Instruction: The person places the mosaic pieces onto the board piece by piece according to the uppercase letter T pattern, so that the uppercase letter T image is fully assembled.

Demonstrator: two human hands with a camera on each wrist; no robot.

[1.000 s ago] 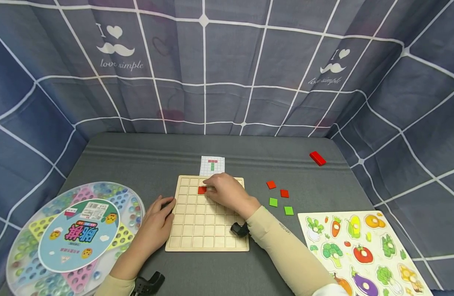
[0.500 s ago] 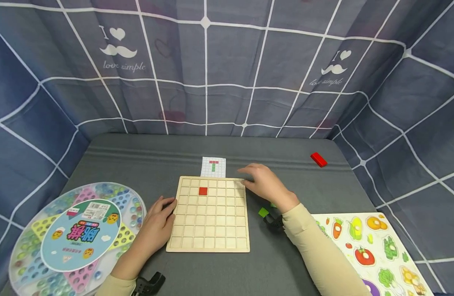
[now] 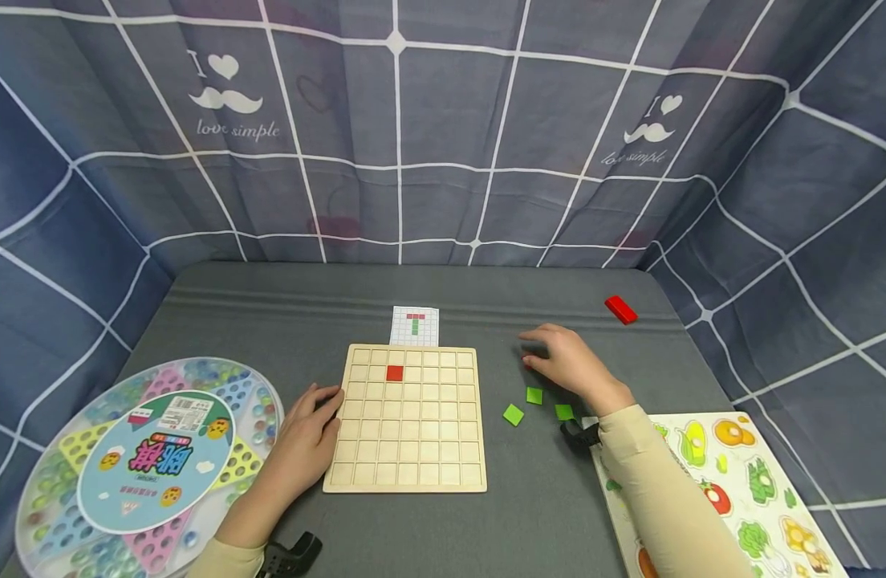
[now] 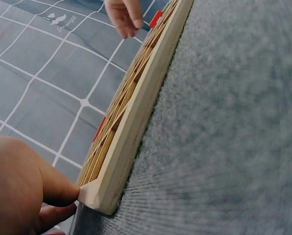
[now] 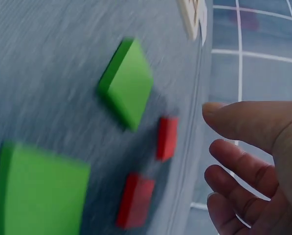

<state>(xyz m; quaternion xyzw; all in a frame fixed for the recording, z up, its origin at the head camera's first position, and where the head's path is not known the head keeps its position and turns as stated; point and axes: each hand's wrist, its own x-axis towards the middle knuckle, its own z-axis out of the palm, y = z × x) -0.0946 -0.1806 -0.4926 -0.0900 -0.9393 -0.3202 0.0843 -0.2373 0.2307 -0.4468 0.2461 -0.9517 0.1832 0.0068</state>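
A wooden grid board lies on the grey table, with one red square tile in a cell of its upper part. My left hand rests at the board's left edge, its fingertips touching the wood; the left wrist view shows this contact at a corner. Right of the board, my right hand hovers with fingers loosely bent and nothing between them. Below it lie green square tiles. Two loose red tiles appear near its fingers in the right wrist view; in the head view the hand hides them.
A pattern card with a red and green T touches the board's far edge. A round marble game sits left, a vegetable puzzle board right. A red block lies far right; a checked curtain surrounds the table.
My right hand has moved off the board to the right, over the loose tiles, leaving the red tile in its cell. The left hand has stayed at the board's edge.
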